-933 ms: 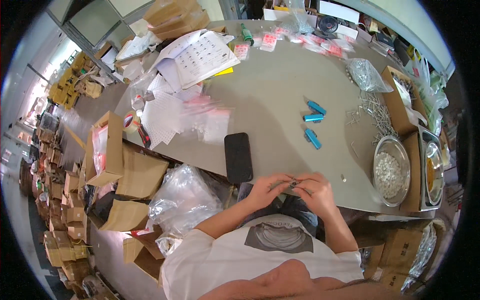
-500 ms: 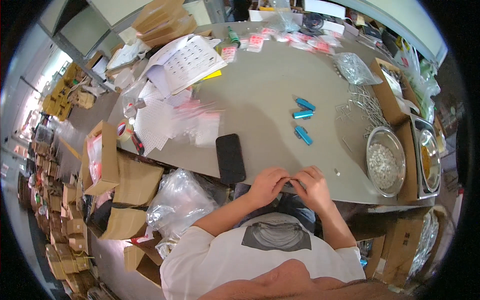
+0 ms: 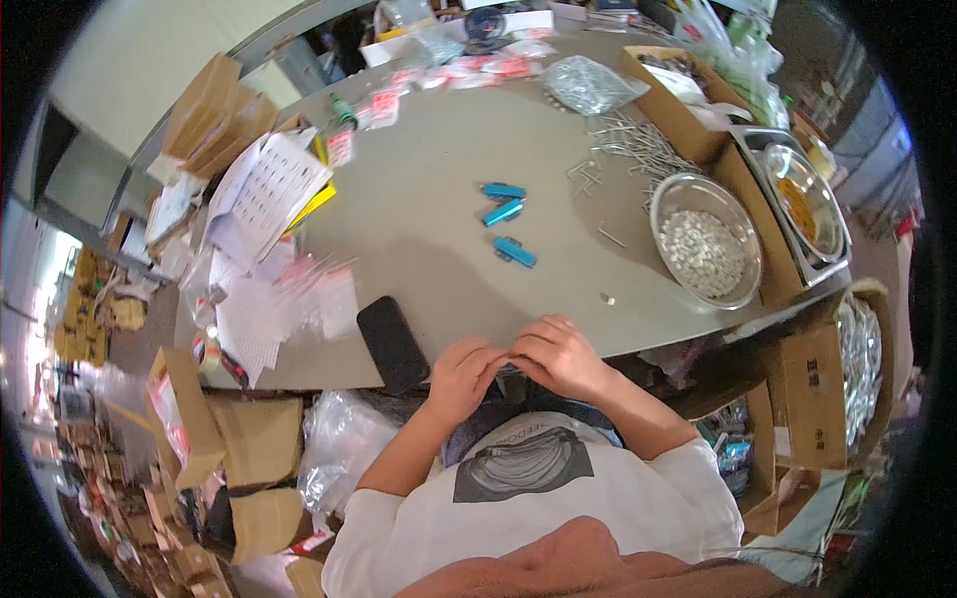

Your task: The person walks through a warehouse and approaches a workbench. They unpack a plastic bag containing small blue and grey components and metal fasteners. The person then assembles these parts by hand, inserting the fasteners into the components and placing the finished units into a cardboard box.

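Observation:
My left hand point(image 3: 466, 375) and my right hand point(image 3: 560, 357) meet at the table's near edge, fingertips pinched together. Whatever they grip is too small and covered by the fingers to name. Ahead of them lie three blue oblong pieces point(image 3: 501, 211) with dark parts on their sides. A small white piece point(image 3: 608, 299) rests on the table right of my right hand. Farther right, a metal bowl point(image 3: 755, 261) holds many small white pieces point(image 3: 703, 249). L-shaped metal rods point(image 3: 643, 143) lie in a loose pile behind the bowl. Left of my left hand is a black phone point(image 3: 393, 344).
Papers point(image 3: 267, 194) and clear plastic bags point(image 3: 324, 296) cover the table's left side. A cardboard box point(image 3: 706, 148) and a metal tray point(image 3: 835, 261) with yellowish bits in a bowl line the right edge. Open cartons point(image 3: 257, 439) stand below the table at left, others at right.
The view has turned, so the table and its things sit farther left and tilted in the picture. Both hands stay pinched together at the near edge.

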A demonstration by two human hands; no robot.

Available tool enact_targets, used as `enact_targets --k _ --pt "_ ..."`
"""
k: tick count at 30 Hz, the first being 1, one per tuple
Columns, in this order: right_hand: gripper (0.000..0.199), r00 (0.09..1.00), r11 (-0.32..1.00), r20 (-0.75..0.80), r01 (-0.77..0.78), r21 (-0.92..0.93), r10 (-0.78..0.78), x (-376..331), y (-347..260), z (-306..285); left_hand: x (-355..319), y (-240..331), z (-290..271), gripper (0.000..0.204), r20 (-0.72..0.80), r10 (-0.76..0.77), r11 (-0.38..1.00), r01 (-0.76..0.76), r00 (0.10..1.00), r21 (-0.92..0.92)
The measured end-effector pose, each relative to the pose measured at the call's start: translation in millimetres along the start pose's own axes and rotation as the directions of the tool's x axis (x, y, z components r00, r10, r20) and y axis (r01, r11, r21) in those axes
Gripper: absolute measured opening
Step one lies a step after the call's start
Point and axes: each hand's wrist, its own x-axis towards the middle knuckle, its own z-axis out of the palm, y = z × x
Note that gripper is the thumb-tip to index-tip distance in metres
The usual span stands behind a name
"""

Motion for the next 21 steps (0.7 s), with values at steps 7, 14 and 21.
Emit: enact_targets --k 7,14,21 --pt "0.020 0.998 0.998 -0.010 0.056 -0.012 -0.056 -8.0 2.6 1.0 8.2 11.6 2.1 0.010 0.024 0.016 1.000 -0.016 1.000 -0.002" --pt "0.021 0.999 0.999 -0.040 0.010 -0.052 -0.012 -27.4 1.4 -26.4 8.6 20.6 1.3 0.009 -0.025 -0.093 0.984 0.088 0.995 -0.153" --pt "0.020 0.967 0.970 -0.085 -0.237 0.061 0.242 -73.1 4.6 -63.4 23.8 29.1 35.8 0.008 0.150 -0.173 0.914 0.216 0.973 -0.343"
